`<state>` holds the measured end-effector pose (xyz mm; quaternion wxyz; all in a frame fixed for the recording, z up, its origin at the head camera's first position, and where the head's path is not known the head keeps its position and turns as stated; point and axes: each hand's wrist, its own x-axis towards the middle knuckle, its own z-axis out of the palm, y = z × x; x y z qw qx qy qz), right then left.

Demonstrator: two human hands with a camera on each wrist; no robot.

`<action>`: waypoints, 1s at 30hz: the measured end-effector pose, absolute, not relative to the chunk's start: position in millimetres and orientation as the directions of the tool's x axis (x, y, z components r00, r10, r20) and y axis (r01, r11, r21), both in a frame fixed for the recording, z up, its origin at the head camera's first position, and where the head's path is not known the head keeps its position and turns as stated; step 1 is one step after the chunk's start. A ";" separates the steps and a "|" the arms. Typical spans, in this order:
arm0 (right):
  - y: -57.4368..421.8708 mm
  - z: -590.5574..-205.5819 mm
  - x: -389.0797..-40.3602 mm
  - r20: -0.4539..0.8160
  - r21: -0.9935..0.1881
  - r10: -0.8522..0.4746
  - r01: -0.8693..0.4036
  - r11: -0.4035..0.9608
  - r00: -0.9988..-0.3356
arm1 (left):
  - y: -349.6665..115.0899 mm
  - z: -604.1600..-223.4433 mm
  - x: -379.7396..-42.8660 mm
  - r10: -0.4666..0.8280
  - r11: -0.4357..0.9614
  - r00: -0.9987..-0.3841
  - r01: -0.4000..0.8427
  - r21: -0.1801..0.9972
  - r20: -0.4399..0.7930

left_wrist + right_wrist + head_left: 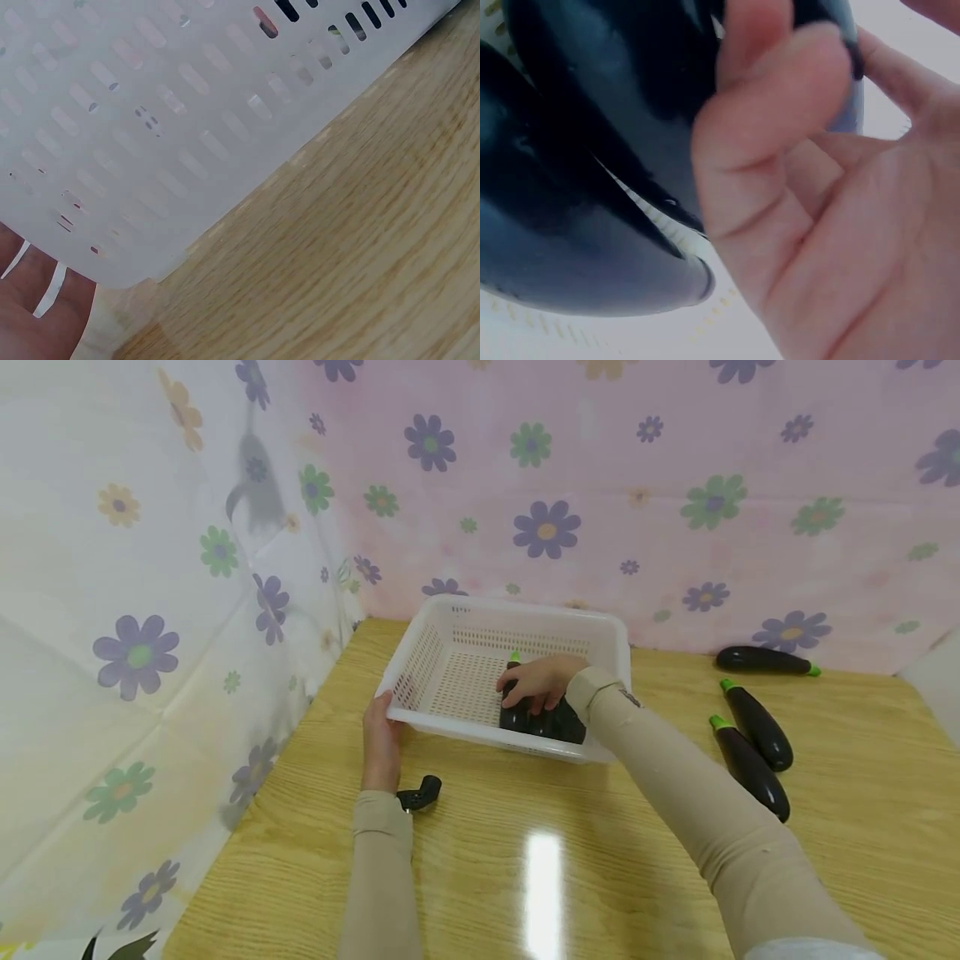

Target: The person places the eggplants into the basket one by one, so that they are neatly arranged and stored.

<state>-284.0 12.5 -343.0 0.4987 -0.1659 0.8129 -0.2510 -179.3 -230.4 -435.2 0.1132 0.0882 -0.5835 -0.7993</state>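
Note:
A white plastic basket [450, 725] with slotted walls stands on the table. At its front left corner my left hand [381, 743] grips the rim, thumb on top; the left wrist view shows those fingers against the slotted wall [172, 161]. Inside the basket's right half, my right hand [542, 681] holds a dark purple eggplant [513, 717] with a green stem end, its fingers curled over the skin. More eggplants [567, 725] lie beside it to the right, partly hidden by the hand and sleeve. The right wrist view shows dark eggplants [615, 97] close beside the curled fingers.
Three eggplants lie on the wooden table [480, 860] to the right: one near the back edge [761, 660], two side by side nearer [759, 727]. Flower-patterned sheets [480, 485] hang behind and at the left. A black wrist camera mount [422, 795] sits by my left wrist.

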 end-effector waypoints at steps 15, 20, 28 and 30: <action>8.6 -342.7 -276.0 -0.673 -0.520 -0.446 -0.052 0.853 -0.590 | -229.6 -434.5 -179.4 -0.301 -0.315 -0.954 0.092 0.944 -0.008; 10.1 -341.1 -276.0 -0.624 -0.506 -0.456 -0.116 0.855 -0.635 | -227.9 -431.3 -180.3 -0.303 -0.336 -0.953 0.106 0.936 -0.001; 13.1 -339.7 -274.9 -0.573 -0.480 -0.465 -0.183 0.858 -0.675 | -228.2 -429.7 -179.5 -0.296 -0.329 -0.955 0.082 0.941 -0.021; 13.3 -339.2 -274.3 -0.559 -0.469 -0.468 -0.205 0.859 -0.684 | -227.9 -429.6 -179.4 -0.298 -0.327 -0.954 0.076 0.942 -0.026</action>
